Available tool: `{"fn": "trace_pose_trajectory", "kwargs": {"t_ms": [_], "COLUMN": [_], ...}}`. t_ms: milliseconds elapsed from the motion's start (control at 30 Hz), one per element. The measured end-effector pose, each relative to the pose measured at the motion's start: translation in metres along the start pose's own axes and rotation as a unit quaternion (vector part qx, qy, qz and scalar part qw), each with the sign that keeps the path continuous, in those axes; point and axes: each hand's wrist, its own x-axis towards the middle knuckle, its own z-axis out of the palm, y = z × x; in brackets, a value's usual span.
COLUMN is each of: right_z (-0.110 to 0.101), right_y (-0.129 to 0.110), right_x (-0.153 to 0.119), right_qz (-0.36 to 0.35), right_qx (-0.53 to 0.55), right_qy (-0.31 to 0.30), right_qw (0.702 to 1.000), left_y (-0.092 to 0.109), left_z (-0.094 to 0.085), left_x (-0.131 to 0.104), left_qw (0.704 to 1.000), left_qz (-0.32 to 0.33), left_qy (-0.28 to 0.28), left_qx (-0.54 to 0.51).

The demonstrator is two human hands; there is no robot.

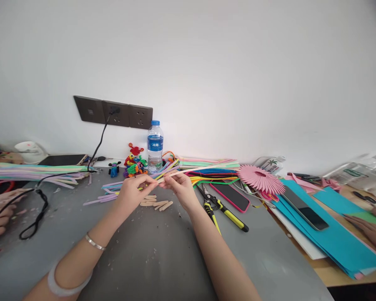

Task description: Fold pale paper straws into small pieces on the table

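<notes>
My left hand (137,192) and my right hand (180,188) meet above the grey table (156,259), fingertips pinched on one pale pipe cleaner (203,168) that stretches off to the right. Below them lie several short beige pieces (163,205). Pastel pipe cleaners (108,196) spread out behind and left of my left hand. To the right of my right hand are yellow-and-black pliers (230,215). Colourful pipe-cleaner figures (134,163) stand behind my hands, beside a water bottle (155,146).
A black cable (102,138) runs from the wall socket onto the table at left. Another person's hand (1,213) is at far left, another (368,230) at far right. Phones (232,196), a pink paper fan (260,179) and blue paper (341,246) lie right.
</notes>
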Motion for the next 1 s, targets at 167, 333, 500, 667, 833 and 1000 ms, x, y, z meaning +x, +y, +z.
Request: {"fn": "trace_pose_trajectory", "kwargs": {"t_ms": [167, 333, 500, 667, 833, 1000], "right_z": [-0.012, -0.014, -0.013, -0.012, -0.007, 0.001], "right_y": [-0.010, -0.017, -0.013, -0.014, -0.015, -0.010], "right_x": [-0.002, -0.006, -0.006, -0.006, -0.008, -0.008], "right_qz": [0.033, 0.072, 0.072, 0.081, 0.081, 0.046], "right_qx": [-0.106, -0.160, -0.115, -0.103, -0.101, -0.063], "right_qy": [-0.109, -0.178, -0.171, -0.183, -0.173, -0.131], "right_qw": [0.988, 0.968, 0.976, 0.974, 0.976, 0.988], "left_y": [0.002, -0.001, 0.000, 0.002, -0.001, -0.003], "left_z": [-0.004, -0.002, 0.003, 0.004, 0.005, 0.005], "left_x": [0.004, 0.001, 0.000, -0.001, -0.001, 0.001], "left_qw": [0.955, 0.890, 0.846, 0.832, 0.846, 0.859], "left_qz": [-0.141, -0.240, -0.298, -0.311, -0.307, -0.287], "left_qy": [-0.195, -0.261, -0.258, -0.255, -0.228, -0.195], "left_qx": [-0.174, -0.285, -0.359, -0.382, -0.371, -0.378]}}
